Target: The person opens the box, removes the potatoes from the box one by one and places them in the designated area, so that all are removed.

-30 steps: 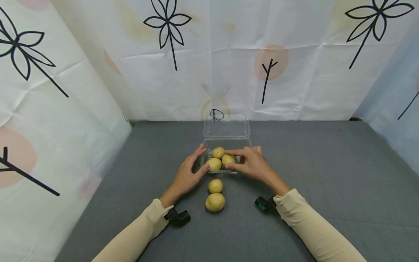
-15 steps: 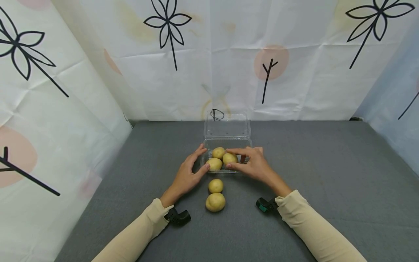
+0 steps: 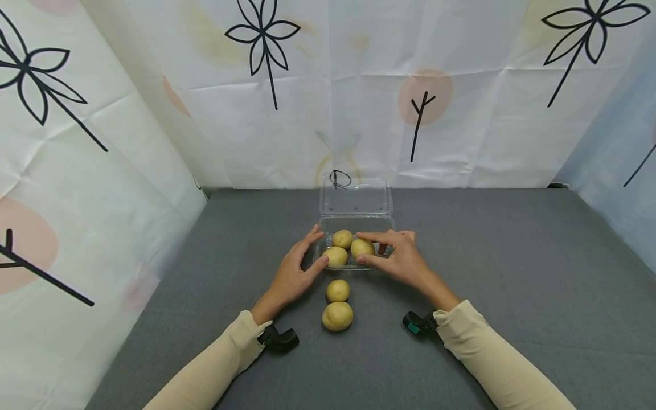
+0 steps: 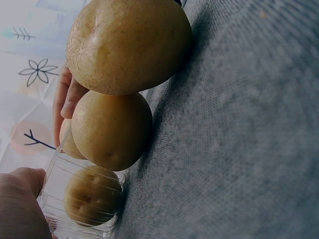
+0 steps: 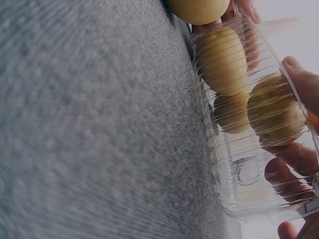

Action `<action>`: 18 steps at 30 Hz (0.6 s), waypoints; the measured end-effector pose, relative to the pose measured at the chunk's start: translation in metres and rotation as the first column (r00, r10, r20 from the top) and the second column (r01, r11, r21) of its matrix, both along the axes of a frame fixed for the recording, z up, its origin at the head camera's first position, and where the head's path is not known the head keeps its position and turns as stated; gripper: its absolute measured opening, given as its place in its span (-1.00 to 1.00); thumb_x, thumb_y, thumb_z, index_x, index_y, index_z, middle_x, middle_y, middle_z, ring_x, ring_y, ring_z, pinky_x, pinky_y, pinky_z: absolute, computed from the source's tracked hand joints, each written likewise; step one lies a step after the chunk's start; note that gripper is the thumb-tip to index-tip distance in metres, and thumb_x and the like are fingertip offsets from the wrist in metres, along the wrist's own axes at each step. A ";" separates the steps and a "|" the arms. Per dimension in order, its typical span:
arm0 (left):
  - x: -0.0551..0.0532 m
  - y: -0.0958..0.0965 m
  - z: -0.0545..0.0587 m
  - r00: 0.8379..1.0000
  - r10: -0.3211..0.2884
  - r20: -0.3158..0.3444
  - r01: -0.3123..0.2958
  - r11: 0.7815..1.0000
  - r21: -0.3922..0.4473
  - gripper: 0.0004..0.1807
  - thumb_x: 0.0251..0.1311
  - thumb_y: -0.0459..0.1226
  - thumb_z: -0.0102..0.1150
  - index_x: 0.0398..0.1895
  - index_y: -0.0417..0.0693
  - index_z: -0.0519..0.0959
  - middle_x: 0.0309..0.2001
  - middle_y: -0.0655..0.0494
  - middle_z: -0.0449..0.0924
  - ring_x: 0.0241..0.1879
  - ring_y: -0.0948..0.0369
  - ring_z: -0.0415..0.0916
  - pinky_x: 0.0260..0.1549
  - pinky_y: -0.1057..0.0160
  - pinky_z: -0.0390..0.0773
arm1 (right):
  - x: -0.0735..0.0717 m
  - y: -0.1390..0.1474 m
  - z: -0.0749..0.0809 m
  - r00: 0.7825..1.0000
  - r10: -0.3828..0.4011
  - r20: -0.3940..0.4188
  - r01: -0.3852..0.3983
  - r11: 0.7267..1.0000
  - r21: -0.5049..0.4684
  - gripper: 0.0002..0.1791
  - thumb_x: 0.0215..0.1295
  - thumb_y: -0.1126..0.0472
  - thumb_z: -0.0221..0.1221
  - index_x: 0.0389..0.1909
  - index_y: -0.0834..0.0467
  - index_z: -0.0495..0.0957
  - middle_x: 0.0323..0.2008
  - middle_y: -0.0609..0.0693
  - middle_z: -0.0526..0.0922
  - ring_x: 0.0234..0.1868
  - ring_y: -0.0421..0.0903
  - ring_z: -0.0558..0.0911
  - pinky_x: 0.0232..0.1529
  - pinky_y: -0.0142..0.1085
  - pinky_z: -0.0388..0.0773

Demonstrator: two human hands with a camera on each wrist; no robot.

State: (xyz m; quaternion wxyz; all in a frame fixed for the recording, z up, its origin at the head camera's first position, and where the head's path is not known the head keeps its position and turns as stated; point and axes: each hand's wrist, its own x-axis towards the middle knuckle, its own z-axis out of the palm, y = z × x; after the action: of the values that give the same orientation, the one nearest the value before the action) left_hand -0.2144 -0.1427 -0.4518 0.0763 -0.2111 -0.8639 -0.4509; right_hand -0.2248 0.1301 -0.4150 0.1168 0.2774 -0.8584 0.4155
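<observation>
A hinged clear plastic container stands with its lid up. Three potatoes are in it: one front left, one at the back, one at the right. My right hand pinches the right potato between thumb and forefinger; in the right wrist view that potato appears raised above the container floor. My left hand holds the container's left side, thumb at the front rim and fingers along the left wall. The left thumb also shows in the left wrist view.
Two more potatoes lie in a line on the grey cloth before the container, a smaller one and a larger one. A patterned white curtain rises behind the table. Each wrist wears a black camera.
The right hand has shifted slightly right together with its potato, opening a small gap to the front left potato. The left hand and the container have kept their places.
</observation>
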 end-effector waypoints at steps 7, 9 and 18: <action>0.000 0.000 0.000 1.000 0.006 0.007 -0.006 1.000 0.001 -0.35 0.44 -0.04 0.15 0.53 0.05 0.32 0.63 0.21 0.06 0.59 0.00 0.09 0.47 -0.30 0.13 | 0.002 0.001 0.002 1.000 -0.008 -0.006 0.008 1.000 -0.010 -0.44 0.08 0.12 0.52 0.17 0.05 0.69 -0.34 -0.07 0.70 -0.36 0.07 0.51 0.06 -0.01 0.00; 0.000 0.000 0.000 1.000 0.008 0.010 -0.008 1.000 0.002 -0.35 0.44 -0.03 0.15 0.53 0.05 0.32 0.63 0.21 0.06 0.59 0.00 0.09 0.47 -0.31 0.13 | 0.002 0.001 0.002 1.000 -0.008 -0.009 0.008 1.000 -0.013 -0.44 0.08 0.13 0.52 0.17 0.06 0.69 -0.36 -0.06 0.69 -0.36 0.08 0.51 0.06 0.00 0.01; 0.000 0.000 -0.001 1.000 0.007 0.007 -0.007 1.000 0.001 -0.35 0.44 -0.02 0.15 0.53 0.06 0.32 0.63 0.24 0.07 0.59 0.00 0.10 0.46 -0.31 0.14 | 0.003 0.001 0.005 0.999 0.006 -0.042 -0.008 0.999 -0.031 -0.44 0.05 0.16 0.53 0.15 0.08 0.70 -0.34 -0.10 0.72 -0.38 0.02 0.50 0.05 -0.02 0.04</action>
State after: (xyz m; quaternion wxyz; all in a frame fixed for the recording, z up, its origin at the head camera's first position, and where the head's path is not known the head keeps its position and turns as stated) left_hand -0.2148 -0.1425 -0.4524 0.0747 -0.2065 -0.8647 -0.4517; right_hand -0.2214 0.1314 -0.4104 0.1376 0.2870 -0.8481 0.4235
